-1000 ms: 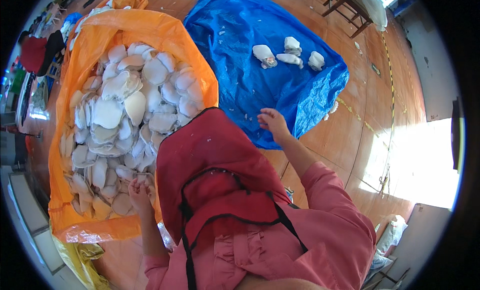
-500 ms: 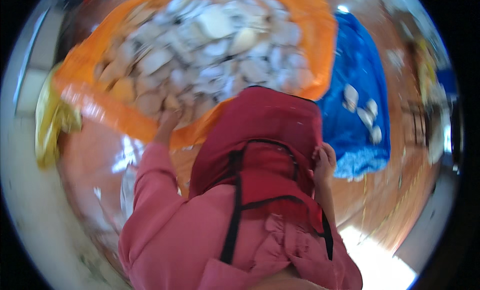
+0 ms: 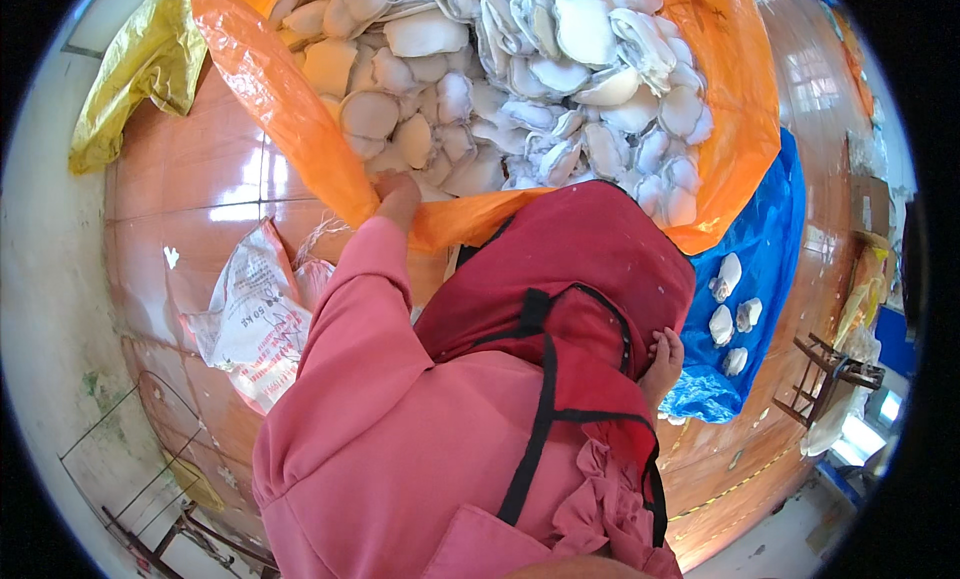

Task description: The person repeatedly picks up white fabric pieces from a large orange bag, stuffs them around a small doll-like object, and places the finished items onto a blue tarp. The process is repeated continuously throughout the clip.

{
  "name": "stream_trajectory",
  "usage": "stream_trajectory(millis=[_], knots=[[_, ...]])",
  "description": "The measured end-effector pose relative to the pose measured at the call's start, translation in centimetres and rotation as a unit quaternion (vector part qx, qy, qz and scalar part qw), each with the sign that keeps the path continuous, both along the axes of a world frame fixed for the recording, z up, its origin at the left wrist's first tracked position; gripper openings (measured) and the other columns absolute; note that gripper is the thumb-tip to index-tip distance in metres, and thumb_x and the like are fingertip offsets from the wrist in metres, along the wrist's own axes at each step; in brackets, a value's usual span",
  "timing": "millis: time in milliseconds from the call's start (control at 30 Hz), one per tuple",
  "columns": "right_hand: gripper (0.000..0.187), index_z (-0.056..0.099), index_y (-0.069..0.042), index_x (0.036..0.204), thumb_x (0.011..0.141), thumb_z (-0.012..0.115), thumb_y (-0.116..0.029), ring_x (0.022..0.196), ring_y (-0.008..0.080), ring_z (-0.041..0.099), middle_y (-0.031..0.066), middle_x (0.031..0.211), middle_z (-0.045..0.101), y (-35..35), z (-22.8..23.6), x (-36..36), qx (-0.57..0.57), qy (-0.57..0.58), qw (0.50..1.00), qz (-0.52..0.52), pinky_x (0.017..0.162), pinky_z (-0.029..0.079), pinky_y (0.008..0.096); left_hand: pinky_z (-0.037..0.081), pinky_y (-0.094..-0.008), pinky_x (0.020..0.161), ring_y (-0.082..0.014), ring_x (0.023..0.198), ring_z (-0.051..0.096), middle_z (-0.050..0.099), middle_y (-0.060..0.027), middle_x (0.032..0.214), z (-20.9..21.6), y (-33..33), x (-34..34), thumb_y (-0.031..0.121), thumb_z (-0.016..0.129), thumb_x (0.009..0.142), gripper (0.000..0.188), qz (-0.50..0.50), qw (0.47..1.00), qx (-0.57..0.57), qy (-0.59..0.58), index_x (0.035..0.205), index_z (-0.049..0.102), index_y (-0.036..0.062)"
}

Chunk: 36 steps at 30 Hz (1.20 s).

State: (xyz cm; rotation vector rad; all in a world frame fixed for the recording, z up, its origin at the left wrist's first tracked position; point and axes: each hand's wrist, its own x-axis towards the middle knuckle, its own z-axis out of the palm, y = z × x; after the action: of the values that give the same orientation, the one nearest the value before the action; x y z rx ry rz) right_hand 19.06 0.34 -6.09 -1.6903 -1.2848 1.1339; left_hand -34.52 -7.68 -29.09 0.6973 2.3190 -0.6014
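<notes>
A large orange plastic sheet (image 3: pixel 735 129) holds a heap of pale, flat, rounded, pad-like pieces (image 3: pixel 540 89), whose exact kind I cannot make out. My left hand (image 3: pixel 397 189) lies over the sheet's near edge, fingers curled round the rim beside the pieces; its fingertips are partly hidden. A red apron (image 3: pixel 590 239) with black straps covers my lap and knees. Against its right side rests my right hand (image 3: pixel 664 363), empty, its fingers loosely bent and apart. Right of the apron, several white pieces (image 3: pixel 728 276) lie on a blue plastic sheet (image 3: pixel 775 239).
A white printed woven sack (image 3: pixel 255 319) lies on the tiled floor (image 3: pixel 150 269) at my left. Yellow plastic (image 3: pixel 140 69) hangs by the left wall. A wire frame (image 3: pixel 130 459) stands at the lower left, and a small wooden stool (image 3: pixel 822 379) at the right.
The view has swung, so the heap and sheets appear farther right and the woven sack shows more fully. My left hand has moved from the pieces to the sheet's edge. My right hand stays by the apron.
</notes>
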Motion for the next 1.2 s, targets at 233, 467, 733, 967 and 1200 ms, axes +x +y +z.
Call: stream_trajectory(millis=[233,467,733,967,1200], knots=[[0.022,0.062,-0.001,0.114,0.095,0.055,-0.007,0.076,0.0074,0.054,0.0046,0.098,0.068,-0.3,0.0,0.0,0.014,-0.015,1.0,-0.004,0.067,0.043,0.0201,0.051,-0.0426,0.09,-0.0237,0.119,0.06,0.063,0.0009,0.13,1.5,-3.2,-2.2,0.029,0.062,0.092,0.03,-0.055,0.998,-0.024,-0.027,0.121,0.068,0.0218],[0.018,0.064,-0.004,0.11,0.095,0.056,-0.008,0.071,0.0061,0.053,0.0038,0.094,0.068,0.0,-0.2,-0.1,0.017,-0.009,1.0,-0.013,0.062,0.043,0.0194,0.053,-0.0435,0.087,-0.0262,0.112,0.063,0.064,-0.0051,0.125,3.2,-2.9,-1.5,0.031,0.057,0.094,0.029,-0.037,0.998,0.048,-0.001,0.118,0.067,0.0195],[0.02,0.064,-0.003,0.111,0.093,0.056,-0.007,0.069,0.007,0.053,0.0041,0.093,0.068,1.2,0.7,-1.6,-0.006,0.038,0.999,-0.029,0.061,0.043,0.0195,0.051,-0.0378,0.078,-0.026,0.092,0.06,0.061,-0.0111,0.104,17.4,1.4,-0.1,0.021,0.063,0.09,0.015,-0.079,0.786,0.578,0.205,0.097,0.069,0.0095],[0.033,0.056,0.0,0.125,0.092,0.059,-0.005,0.101,0.0178,0.062,0.0099,0.114,0.064,4.1,3.9,-7.1,-0.04,0.166,0.975,0.139,0.087,0.051,0.0283,0.054,-0.0445,0.085,-0.0232,0.104,0.061,0.062,-0.0052,0.117,25.4,7.7,8.6,0.025,0.056,0.1,0.033,0.464,0.434,0.643,-0.429,0.129,0.049,0.0119],[0.073,0.028,-0.003,0.148,0.087,0.07,-0.011,0.127,0.0219,0.047,0.0109,0.138,0.048,5.1,5.9,-11.3,0.033,0.371,0.899,0.231,0.106,0.04,0.0367,0.049,-0.0506,0.099,-0.0263,0.117,0.057,0.058,-0.0065,0.127,28.5,9.4,20.1,0.026,0.05,0.102,0.033,0.56,0.311,0.458,-0.616,0.131,0.046,0.0118]])
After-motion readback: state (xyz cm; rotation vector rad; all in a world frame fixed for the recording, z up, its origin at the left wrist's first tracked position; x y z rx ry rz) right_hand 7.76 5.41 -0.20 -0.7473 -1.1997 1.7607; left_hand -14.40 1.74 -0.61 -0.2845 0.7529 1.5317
